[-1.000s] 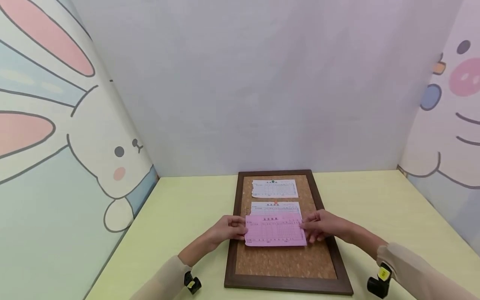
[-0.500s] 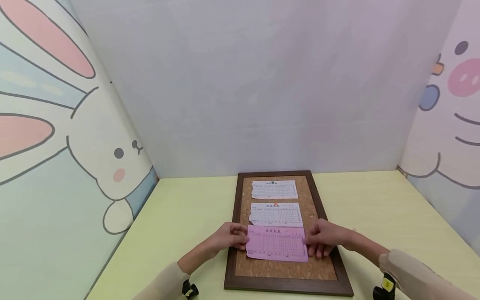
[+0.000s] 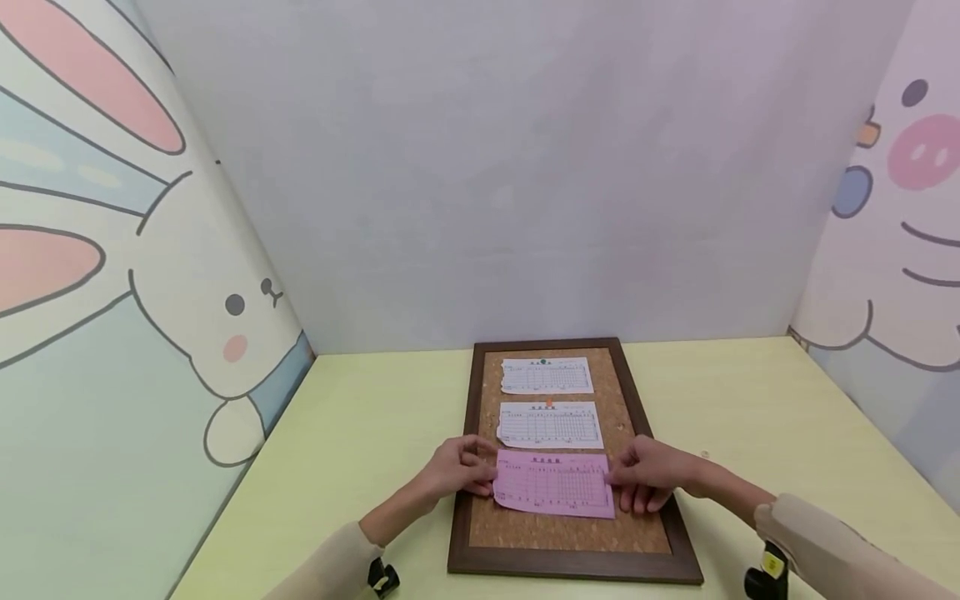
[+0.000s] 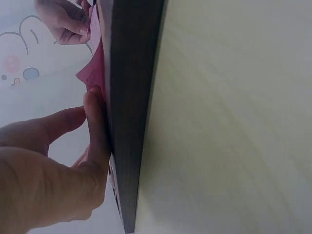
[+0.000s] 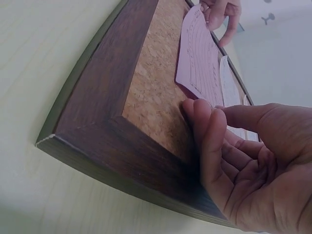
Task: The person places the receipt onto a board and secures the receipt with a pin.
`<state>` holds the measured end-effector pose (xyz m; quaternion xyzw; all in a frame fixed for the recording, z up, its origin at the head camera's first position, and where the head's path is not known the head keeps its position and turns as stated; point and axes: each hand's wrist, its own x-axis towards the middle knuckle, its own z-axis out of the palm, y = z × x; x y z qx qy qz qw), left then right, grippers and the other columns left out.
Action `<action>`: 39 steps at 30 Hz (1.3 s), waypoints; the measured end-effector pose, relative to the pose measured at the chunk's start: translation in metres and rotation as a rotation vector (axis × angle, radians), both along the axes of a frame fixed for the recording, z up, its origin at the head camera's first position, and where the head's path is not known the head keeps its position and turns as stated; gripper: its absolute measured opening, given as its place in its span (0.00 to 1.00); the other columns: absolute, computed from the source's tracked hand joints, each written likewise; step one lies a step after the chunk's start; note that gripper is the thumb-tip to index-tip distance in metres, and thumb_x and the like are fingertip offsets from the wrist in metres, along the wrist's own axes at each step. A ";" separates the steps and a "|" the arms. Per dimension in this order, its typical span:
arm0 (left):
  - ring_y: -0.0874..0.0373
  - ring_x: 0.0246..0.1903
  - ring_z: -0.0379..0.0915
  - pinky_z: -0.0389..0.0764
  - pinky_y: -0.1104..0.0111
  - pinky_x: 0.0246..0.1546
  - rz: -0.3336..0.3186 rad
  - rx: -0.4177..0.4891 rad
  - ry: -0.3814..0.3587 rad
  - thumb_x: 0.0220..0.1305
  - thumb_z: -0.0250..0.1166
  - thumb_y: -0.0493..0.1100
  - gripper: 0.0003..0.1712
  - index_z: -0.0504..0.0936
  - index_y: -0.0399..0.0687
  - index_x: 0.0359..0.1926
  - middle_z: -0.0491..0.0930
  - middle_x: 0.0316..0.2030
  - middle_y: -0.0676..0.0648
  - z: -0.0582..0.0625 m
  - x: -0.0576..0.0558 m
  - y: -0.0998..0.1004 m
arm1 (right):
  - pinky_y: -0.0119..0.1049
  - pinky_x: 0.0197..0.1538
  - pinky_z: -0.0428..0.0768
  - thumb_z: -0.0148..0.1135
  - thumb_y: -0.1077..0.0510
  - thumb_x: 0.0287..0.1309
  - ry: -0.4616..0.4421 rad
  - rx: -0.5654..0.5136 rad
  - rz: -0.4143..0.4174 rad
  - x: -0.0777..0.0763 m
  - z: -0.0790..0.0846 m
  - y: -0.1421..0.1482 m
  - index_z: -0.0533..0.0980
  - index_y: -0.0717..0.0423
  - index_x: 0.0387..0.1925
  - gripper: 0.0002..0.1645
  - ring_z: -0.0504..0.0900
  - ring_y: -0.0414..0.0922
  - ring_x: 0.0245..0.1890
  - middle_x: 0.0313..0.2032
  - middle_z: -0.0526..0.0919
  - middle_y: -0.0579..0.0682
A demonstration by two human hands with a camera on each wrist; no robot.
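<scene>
A pink printed form (image 3: 553, 484) lies over the lower half of a cork board (image 3: 570, 535), below two white forms. My left hand (image 3: 457, 469) holds its left edge, with fingertips close to the board; the left wrist view shows a corner of the paper curling up beyond the index finger. At the right edge, my right hand (image 3: 651, 473) pinches the pink form between thumb and index finger, the other fingers curled over the frame side. An orange pin (image 3: 549, 402) sits at the top of the middle white form (image 3: 550, 426). A green pin (image 3: 543, 362) marks the upper white form (image 3: 547, 377).
The board's dark wooden frame (image 3: 573, 565) rests on a pale yellow table (image 3: 360, 417). A small round clear thing (image 3: 705, 454) lies right of the board. Behind stands a grey wall (image 3: 480, 183), with cartoon-printed side walls.
Both hands have brought the pink form down toward the board's near end, uncovering the middle white form. Over the last half second, hands and form have barely moved.
</scene>
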<state>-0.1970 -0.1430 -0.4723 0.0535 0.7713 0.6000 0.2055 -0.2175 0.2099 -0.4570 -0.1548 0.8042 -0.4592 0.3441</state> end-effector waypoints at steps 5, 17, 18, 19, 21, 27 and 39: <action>0.60 0.27 0.86 0.89 0.65 0.34 -0.001 0.006 -0.002 0.65 0.67 0.31 0.16 0.81 0.32 0.54 0.89 0.36 0.36 -0.001 0.002 -0.001 | 0.24 0.21 0.79 0.61 0.57 0.70 0.002 -0.021 -0.012 0.000 0.001 0.000 0.83 0.64 0.32 0.15 0.81 0.35 0.18 0.22 0.86 0.49; 0.63 0.26 0.84 0.88 0.68 0.32 -0.038 -0.064 0.020 0.61 0.72 0.33 0.12 0.87 0.33 0.46 0.87 0.29 0.46 0.002 0.003 0.003 | 0.26 0.23 0.81 0.62 0.56 0.70 -0.025 -0.046 -0.018 -0.003 0.001 0.001 0.82 0.65 0.30 0.16 0.82 0.35 0.19 0.21 0.86 0.49; 0.62 0.26 0.84 0.88 0.68 0.32 -0.039 -0.064 0.019 0.61 0.72 0.32 0.12 0.87 0.33 0.45 0.87 0.29 0.46 0.003 0.003 0.003 | 0.26 0.23 0.81 0.62 0.56 0.70 -0.031 -0.050 -0.015 -0.004 0.001 0.002 0.82 0.65 0.31 0.16 0.83 0.35 0.20 0.22 0.87 0.49; 0.62 0.26 0.84 0.88 0.68 0.32 -0.038 -0.063 0.018 0.60 0.72 0.32 0.12 0.87 0.32 0.45 0.87 0.29 0.46 0.002 0.003 0.004 | 0.26 0.24 0.81 0.62 0.55 0.70 -0.035 -0.055 -0.014 -0.004 0.002 0.004 0.82 0.65 0.32 0.16 0.83 0.35 0.20 0.22 0.87 0.49; 0.62 0.25 0.83 0.88 0.68 0.31 -0.034 -0.060 0.017 0.59 0.73 0.31 0.12 0.87 0.32 0.45 0.87 0.29 0.46 0.002 0.004 0.004 | 0.27 0.25 0.82 0.62 0.55 0.71 -0.039 -0.069 -0.014 -0.006 0.004 0.008 0.83 0.67 0.36 0.16 0.84 0.35 0.22 0.25 0.87 0.50; 0.64 0.23 0.83 0.88 0.68 0.31 -0.043 -0.051 0.031 0.58 0.72 0.29 0.12 0.86 0.31 0.44 0.87 0.28 0.44 -0.001 0.004 0.006 | 0.33 0.33 0.87 0.60 0.58 0.72 0.021 -0.082 -0.079 -0.019 0.016 0.030 0.79 0.74 0.52 0.20 0.86 0.40 0.29 0.34 0.89 0.54; 0.65 0.20 0.80 0.85 0.72 0.26 -0.088 -0.130 0.133 0.57 0.74 0.30 0.11 0.86 0.31 0.42 0.86 0.26 0.42 0.002 0.003 0.008 | 0.35 0.35 0.86 0.56 0.58 0.75 0.169 -0.013 -0.219 -0.040 0.017 0.076 0.74 0.77 0.58 0.24 0.87 0.39 0.33 0.37 0.87 0.50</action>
